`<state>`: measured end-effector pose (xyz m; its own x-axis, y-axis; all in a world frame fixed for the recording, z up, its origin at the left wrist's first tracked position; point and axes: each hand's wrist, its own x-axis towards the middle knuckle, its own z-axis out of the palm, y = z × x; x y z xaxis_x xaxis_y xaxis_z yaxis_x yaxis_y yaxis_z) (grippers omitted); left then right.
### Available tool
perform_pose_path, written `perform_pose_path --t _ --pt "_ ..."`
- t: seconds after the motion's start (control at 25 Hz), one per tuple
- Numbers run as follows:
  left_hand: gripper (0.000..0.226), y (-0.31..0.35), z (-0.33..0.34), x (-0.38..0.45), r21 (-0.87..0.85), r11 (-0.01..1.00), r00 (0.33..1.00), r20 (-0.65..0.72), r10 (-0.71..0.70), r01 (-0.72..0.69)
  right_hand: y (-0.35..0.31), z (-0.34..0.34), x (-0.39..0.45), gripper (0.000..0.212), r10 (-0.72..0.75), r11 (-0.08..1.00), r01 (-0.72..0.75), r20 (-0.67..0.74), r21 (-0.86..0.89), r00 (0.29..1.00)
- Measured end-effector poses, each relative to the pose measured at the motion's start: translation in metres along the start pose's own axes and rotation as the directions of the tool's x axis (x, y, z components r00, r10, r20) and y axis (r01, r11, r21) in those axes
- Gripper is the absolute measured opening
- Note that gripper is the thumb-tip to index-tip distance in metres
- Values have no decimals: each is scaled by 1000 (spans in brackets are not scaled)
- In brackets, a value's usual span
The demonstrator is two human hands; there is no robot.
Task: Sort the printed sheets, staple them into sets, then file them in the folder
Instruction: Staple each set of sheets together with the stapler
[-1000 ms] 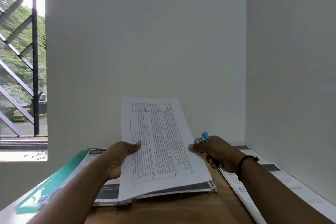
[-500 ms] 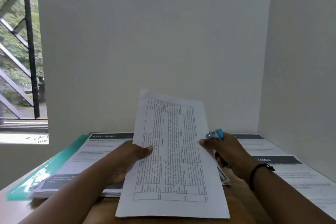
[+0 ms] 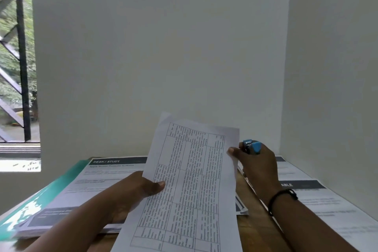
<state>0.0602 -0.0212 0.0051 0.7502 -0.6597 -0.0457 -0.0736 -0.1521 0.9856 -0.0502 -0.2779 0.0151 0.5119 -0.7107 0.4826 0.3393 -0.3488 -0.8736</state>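
- White printed sheet (image 3: 190,186): pinched at its left edge by the left hand (image 3: 131,194).
- Blue stapler (image 3: 252,147): clasped in the right hand (image 3: 255,166), thumb on the sheet's right edge.

Single head-worn view, facing forward and slightly down, close above desk (image 3: 253,225)

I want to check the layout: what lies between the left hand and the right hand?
In the head view, only the held printed sheet spans between the left hand and right hand.
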Motion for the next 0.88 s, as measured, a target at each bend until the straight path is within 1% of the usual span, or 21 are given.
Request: perform_pose_path --t 0.08,0.16,0.28,0.36,0.44,0.52,0.64,0.72,0.8,0.88 --pt "16 0 3 -1 -12 1000 1000 -6 0 0 0 3 -4 14 -206 960 195 -35 -201 978" --pt "18 0 5 0 -29 1000 1000 -25 -11 10 -1 7 -10 21 -382 864 355 -4 -356 924" --pt "18 -1 5 -1 -72 997 996 -81 -31 26 -2 12 -18 25 -610 666 566 83 -486 788" --pt "20 -1 5 -2 -111 993 995 -96 -40 30 -2 14 -23 29 -693 558 657 152 -506 705" --pt "20 -1 3 -4 -120 992 992 -111 -51 38 -4 18 -27 30 -727 480 710 220 -516 651" --pt "20 1 3 -5 -122 991 990 -124 -60 45 -3 21 -32 36 -729 416 757 313 -504 609" --pt "20 4 3 -8 -126 990 987 -143 -80 62 0 22 -34 46 -717 378 810 412 -448 562" --pt "21 5 4 -9 -120 991 985 -156 -69 50 0 23 -34 42 -715 372 838 453 -399 533" --pt "19 5 3 -9 -111 994 981 -189 -37 16 -3 25 -38 32 -705 366 864 502 -347 500" --pt "15 5 4 -9 -110 993 970 -242 5 -32 -10 26 -44 28 -690 349 894 569 -281 448"
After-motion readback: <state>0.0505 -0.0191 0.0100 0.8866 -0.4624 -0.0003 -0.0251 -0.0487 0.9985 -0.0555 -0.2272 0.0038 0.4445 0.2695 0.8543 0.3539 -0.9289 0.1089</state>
